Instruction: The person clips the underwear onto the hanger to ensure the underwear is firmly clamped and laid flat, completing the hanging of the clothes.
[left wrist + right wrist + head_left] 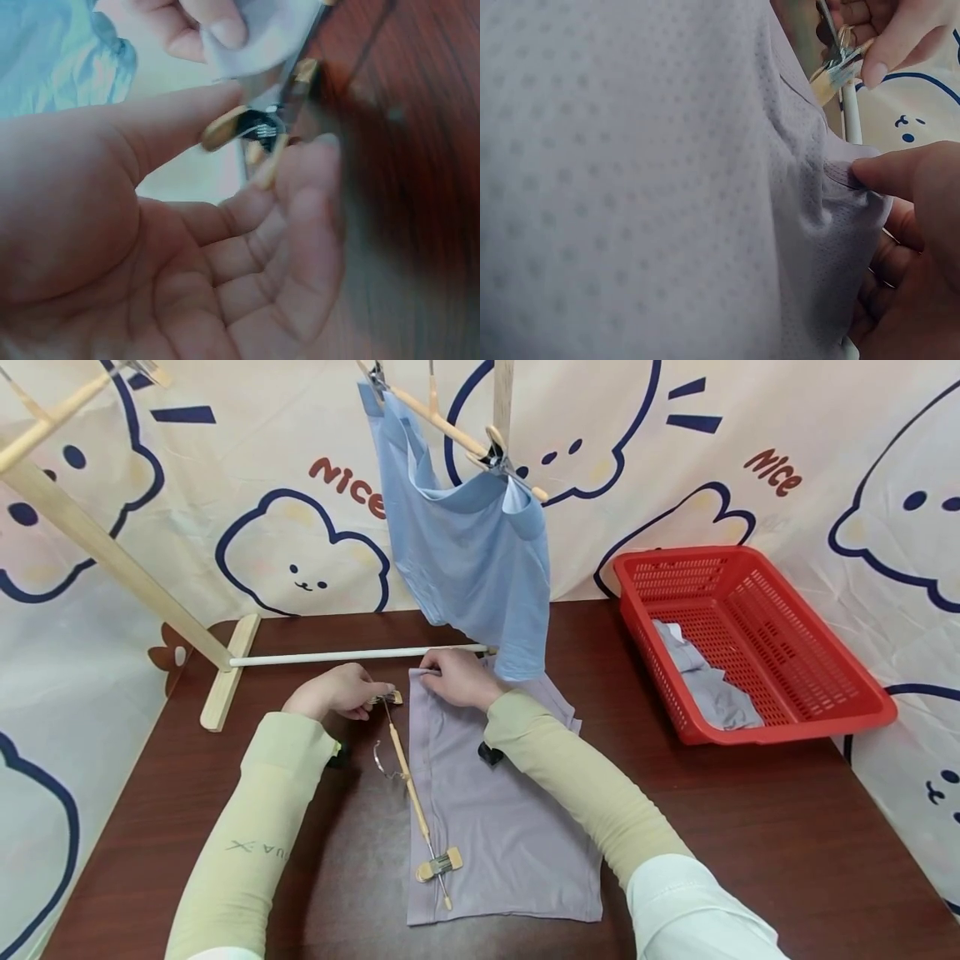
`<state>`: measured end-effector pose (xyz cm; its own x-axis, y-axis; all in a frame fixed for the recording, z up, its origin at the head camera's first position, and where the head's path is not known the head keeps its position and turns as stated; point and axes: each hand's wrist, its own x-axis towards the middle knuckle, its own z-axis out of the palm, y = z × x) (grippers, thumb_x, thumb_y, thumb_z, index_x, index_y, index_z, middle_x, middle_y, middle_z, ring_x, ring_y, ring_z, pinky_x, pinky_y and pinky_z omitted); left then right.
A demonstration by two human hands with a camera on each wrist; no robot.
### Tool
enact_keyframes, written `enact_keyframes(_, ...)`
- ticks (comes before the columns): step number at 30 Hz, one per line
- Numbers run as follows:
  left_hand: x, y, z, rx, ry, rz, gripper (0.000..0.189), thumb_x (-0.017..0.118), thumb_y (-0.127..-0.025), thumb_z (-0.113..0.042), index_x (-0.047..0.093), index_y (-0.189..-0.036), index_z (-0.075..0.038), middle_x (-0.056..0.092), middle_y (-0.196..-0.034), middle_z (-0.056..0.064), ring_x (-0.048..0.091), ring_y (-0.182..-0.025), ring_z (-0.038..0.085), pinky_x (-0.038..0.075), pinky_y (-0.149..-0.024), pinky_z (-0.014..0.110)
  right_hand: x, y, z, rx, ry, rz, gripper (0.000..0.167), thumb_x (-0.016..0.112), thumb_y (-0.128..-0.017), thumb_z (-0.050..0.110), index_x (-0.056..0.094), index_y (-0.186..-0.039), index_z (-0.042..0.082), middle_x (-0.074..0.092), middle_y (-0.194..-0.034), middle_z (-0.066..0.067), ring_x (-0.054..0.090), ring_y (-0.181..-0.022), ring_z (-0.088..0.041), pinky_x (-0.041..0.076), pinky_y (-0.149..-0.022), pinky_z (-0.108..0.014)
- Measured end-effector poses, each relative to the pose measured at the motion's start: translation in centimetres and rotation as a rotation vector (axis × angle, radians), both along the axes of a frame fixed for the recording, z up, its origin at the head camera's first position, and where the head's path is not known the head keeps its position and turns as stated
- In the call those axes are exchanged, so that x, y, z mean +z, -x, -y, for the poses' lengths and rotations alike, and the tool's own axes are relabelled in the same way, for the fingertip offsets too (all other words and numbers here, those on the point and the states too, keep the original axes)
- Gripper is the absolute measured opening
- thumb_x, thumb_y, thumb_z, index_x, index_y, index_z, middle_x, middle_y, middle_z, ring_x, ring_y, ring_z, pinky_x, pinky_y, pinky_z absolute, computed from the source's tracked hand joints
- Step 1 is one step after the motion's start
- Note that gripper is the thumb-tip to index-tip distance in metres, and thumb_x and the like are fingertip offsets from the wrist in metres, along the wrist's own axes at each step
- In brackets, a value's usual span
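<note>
In the head view, a wooden clip hanger [408, 777] lies along the left edge of a pair of lilac-grey shorts [502, 835] spread on the table. My left hand [339, 691] pinches the hanger's far clip [262, 129] between thumb and fingers, as the left wrist view also shows. The near clip [440, 864] overlaps the shorts' left edge. My right hand [463, 678] holds the far left corner of the shorts, thumb on top of the cloth. Up close in the right wrist view, the perforated fabric [630, 180] bunches beside the thumb.
Light blue shorts [468, 543] hang from another clip hanger just beyond my right hand. A wooden rack with a white crossbar [352, 656] stands at the back. At the right, a red basket [795, 731] contains grey cloth [708, 685]. A patterned curtain [300, 410] backs the table.
</note>
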<state>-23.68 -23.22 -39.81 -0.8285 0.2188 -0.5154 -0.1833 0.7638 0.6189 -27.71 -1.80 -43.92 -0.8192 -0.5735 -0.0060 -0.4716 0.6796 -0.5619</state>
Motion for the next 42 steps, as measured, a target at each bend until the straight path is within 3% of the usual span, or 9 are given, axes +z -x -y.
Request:
enact_keyframes(5, -0.2, -0.3, 0.3, 0.068, -0.138, 0.055, 0.029, 0.055, -0.106, -0.023, 0.056, -0.109, 0.006, 0.066, -0.079, 0.015, 0.067, -0.064, 0.019, 0.059, -0.066, 0.033, 0.1, 0.0, -0.1, -0.001, 0.011, -0.011, 0.014, 0.063, -0.102, 0.021, 0.069, -0.113, 0.014, 0.069, -0.105, 0.0, 0.059, -0.084, -0.016, 0.045, -0.079, -0.029)
enact_keyframes(12, -0.8, -0.5, 0.1, 0.045, 0.019, 0.049, 0.039, 0.056, -0.104, -0.031, 0.062, -0.098, 0.007, 0.064, -0.082, 0.016, 0.067, -0.062, 0.019, 0.059, -0.064, 0.034, -0.1, 0.0, -0.2, -0.001, 0.026, 0.016, 0.015, 0.062, -0.103, 0.022, 0.069, -0.114, 0.016, 0.069, -0.11, 0.001, 0.059, -0.088, -0.015, 0.046, -0.082, -0.029)
enact_keyframes(18, -1.0, -0.4, -0.4, 0.045, -0.062, -0.019, 0.032, 0.05, -0.108, -0.022, 0.06, -0.094, 0.005, 0.059, -0.083, 0.015, 0.068, -0.068, 0.022, 0.059, -0.066, 0.035, -0.1, 0.2, -0.3, -0.005, 0.017, 0.015, 0.012, 0.062, -0.103, 0.023, 0.069, -0.112, 0.018, 0.068, -0.109, 0.003, 0.058, -0.087, -0.015, 0.045, -0.082, -0.029)
enact_keyframes(24, -0.6, -0.4, -0.5, 0.101, -0.121, -0.106, 0.031, 0.046, -0.109, -0.02, 0.056, -0.098, 0.007, 0.065, -0.097, 0.023, 0.071, -0.079, 0.028, 0.059, -0.074, 0.038, -0.2, 0.2, -0.3, -0.008, 0.018, 0.031, 0.012, 0.063, -0.102, 0.023, 0.069, -0.111, 0.018, 0.068, -0.107, 0.003, 0.057, -0.078, -0.016, 0.044, -0.074, -0.028)
enact_keyframes(31, -0.6, -0.2, -0.2, 0.113, -0.234, -0.001, 0.037, 0.055, -0.106, -0.021, 0.06, -0.115, 0.015, 0.073, -0.095, 0.02, 0.072, -0.077, 0.021, 0.059, -0.077, 0.037, -0.4, 0.2, -0.3, -0.011, 0.014, 0.031, 0.013, 0.063, -0.103, 0.024, 0.069, -0.113, 0.018, 0.069, -0.11, 0.003, 0.058, -0.081, -0.016, 0.045, -0.076, -0.028)
enact_keyframes(36, -0.2, -0.2, -0.2, 0.088, -0.178, 0.036, 0.041, 0.054, -0.106, -0.025, 0.062, -0.117, 0.014, 0.073, -0.089, 0.015, 0.071, -0.078, 0.02, 0.058, -0.08, 0.037, -0.5, 0.3, -0.3, -0.013, 0.022, 0.03, 0.012, 0.063, -0.102, 0.023, 0.07, -0.11, 0.019, 0.069, -0.107, 0.003, 0.057, -0.078, -0.016, 0.044, -0.075, -0.029)
enact_keyframes(42, -0.2, -0.1, -0.1, 0.037, -0.102, 0.051, 0.051, 0.048, -0.108, -0.04, 0.062, -0.105, 0.009, 0.069, -0.071, 0.006, 0.062, -0.064, 0.014, 0.055, -0.067, 0.03, -0.4, 0.3, -0.3, -0.004, 0.022, 0.023, 0.011, 0.063, -0.102, 0.023, 0.07, -0.11, 0.018, 0.068, -0.104, 0.004, 0.057, -0.077, -0.016, 0.044, -0.075, -0.029)
